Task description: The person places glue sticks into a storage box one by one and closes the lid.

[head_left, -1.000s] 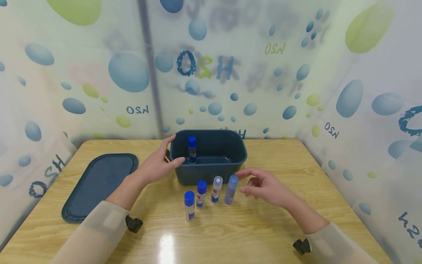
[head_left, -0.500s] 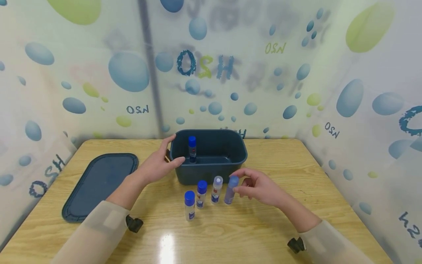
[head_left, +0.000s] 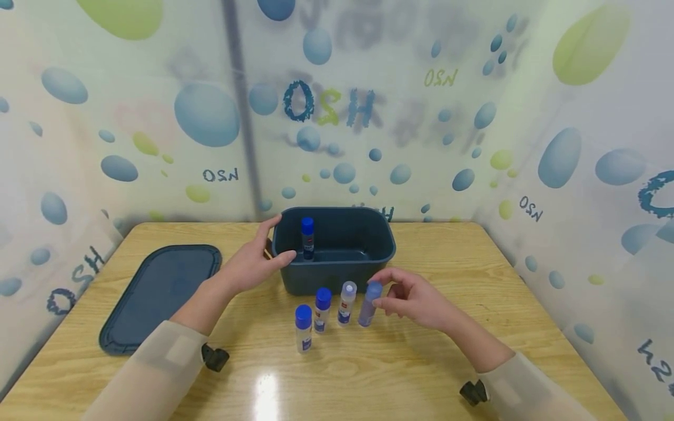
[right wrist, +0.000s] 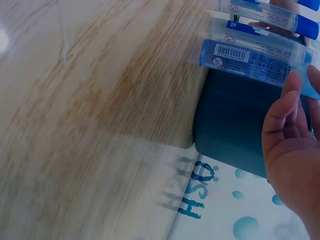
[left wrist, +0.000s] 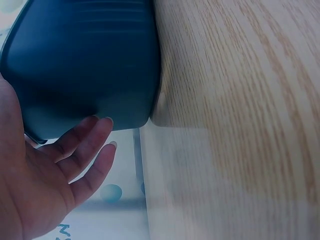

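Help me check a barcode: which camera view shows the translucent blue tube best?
The right wrist view: the blue tube appears large, barcode facing the camera. The head view shows it small at the right hand, barcode unseen; the left wrist view lacks it.

Curtain [head_left: 389, 128], head view: large lettering [head_left: 329, 107] is reading H2O, mirror-reversed; smaller lettering [head_left: 221, 175] is reading N2O, likewise reversed. Right wrist view: blue tube [right wrist: 245, 65] is bearing barcode [right wrist: 231, 52] and crossed-circle sign [right wrist: 217, 61] — adjacent clear tube [right wrist: 270, 45] is carrying matching sign [right wrist: 229, 39], farther clear tube [right wrist: 270, 16] is showing another [right wrist: 233, 8]. Finer print on tubes is blurring — unreadable.
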The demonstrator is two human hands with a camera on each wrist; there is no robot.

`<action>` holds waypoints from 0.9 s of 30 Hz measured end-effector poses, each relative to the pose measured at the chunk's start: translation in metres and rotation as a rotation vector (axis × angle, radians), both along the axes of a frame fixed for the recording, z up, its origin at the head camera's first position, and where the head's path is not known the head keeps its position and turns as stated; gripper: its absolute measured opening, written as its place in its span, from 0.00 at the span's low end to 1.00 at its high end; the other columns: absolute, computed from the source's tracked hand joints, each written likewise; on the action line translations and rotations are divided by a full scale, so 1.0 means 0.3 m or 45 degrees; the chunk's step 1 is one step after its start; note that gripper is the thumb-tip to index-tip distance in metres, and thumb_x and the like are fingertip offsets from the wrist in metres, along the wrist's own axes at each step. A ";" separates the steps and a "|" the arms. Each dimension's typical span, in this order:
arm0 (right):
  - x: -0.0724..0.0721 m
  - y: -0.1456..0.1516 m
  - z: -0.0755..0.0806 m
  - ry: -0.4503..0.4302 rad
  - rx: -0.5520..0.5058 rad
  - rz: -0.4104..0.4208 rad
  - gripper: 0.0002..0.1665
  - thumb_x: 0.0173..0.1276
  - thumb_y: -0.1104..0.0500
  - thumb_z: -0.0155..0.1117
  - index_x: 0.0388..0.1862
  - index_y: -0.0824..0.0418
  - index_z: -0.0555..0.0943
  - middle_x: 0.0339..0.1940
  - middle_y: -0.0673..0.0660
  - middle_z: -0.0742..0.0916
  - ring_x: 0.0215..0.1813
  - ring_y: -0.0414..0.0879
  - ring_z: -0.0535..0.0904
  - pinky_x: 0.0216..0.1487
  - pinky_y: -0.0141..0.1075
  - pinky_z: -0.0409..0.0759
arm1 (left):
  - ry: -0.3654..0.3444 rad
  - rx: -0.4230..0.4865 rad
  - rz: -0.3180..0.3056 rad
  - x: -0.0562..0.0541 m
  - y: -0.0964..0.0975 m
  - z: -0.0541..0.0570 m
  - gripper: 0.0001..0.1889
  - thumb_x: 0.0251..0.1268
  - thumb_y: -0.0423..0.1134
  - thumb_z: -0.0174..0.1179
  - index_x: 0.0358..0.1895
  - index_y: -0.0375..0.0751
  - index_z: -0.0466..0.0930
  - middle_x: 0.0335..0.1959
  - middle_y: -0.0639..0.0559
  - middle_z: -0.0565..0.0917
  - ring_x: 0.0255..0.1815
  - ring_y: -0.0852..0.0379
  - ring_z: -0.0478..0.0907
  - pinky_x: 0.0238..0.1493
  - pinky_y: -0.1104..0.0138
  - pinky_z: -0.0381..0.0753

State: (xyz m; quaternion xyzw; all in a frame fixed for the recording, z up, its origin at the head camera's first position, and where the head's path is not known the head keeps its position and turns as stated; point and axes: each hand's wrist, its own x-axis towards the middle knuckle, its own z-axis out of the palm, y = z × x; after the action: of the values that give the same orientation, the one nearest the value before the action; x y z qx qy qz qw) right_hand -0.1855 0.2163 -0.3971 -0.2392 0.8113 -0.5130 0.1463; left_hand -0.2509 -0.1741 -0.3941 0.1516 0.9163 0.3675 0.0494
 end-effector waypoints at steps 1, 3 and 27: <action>0.001 0.002 -0.001 0.007 -0.004 0.000 0.21 0.79 0.59 0.72 0.67 0.58 0.82 0.42 0.66 0.86 0.36 0.68 0.80 0.34 0.37 0.82 | 0.000 -0.001 -0.003 0.000 0.001 0.000 0.52 0.80 0.67 0.60 0.92 0.58 0.36 0.48 0.43 0.85 0.42 0.51 0.83 0.42 0.59 0.82; 0.005 0.005 -0.003 0.019 -0.009 -0.004 0.21 0.79 0.59 0.72 0.67 0.58 0.83 0.42 0.66 0.86 0.36 0.68 0.80 0.33 0.37 0.81 | 0.002 -0.004 -0.006 -0.001 0.002 0.000 0.53 0.80 0.67 0.60 0.92 0.58 0.35 0.49 0.42 0.85 0.42 0.51 0.83 0.42 0.59 0.82; 0.058 0.049 0.171 0.303 -0.040 0.001 0.21 0.76 0.66 0.73 0.66 0.59 0.83 0.32 0.53 0.84 0.28 0.50 0.79 0.28 0.36 0.78 | 0.013 0.015 -0.015 0.001 0.001 -0.002 0.52 0.81 0.66 0.59 0.92 0.57 0.35 0.48 0.42 0.84 0.40 0.51 0.83 0.41 0.59 0.81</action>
State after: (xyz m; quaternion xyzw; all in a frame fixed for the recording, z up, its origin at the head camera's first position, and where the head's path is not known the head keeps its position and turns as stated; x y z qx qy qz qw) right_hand -0.1680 0.2309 -0.3457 -0.3010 0.8148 -0.4934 0.0454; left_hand -0.2506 -0.1737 -0.3946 0.1591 0.9134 0.3719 0.0460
